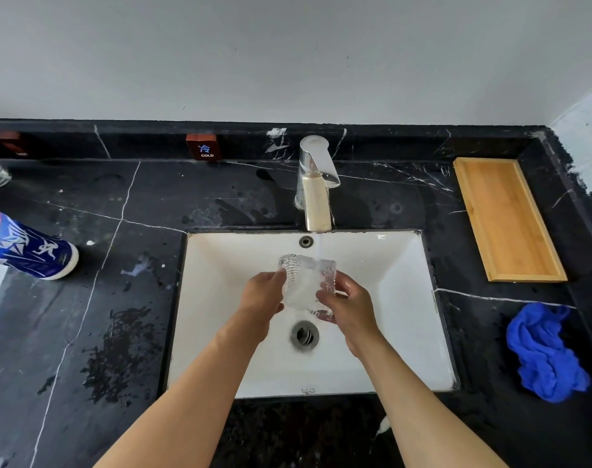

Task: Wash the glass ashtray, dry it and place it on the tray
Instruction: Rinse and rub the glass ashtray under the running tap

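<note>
The clear ribbed glass ashtray (304,282) is tilted on edge over the white sink (399,298), right under the stream running from the chrome tap (316,184). My left hand (262,298) grips its left rim. My right hand (347,304) holds its right and lower edge. The wooden tray (506,217) lies on the black marble counter at the back right, with nothing on it. A crumpled blue cloth (544,352) rests on the counter to the right of the sink.
A blue and white bottle (27,244) lies at the left edge of the counter. A small brown "COLD" sign (203,147) stands against the back ledge. The sink drain (304,335) is open below my hands. Wet patches mark the counter (119,352) left of the sink.
</note>
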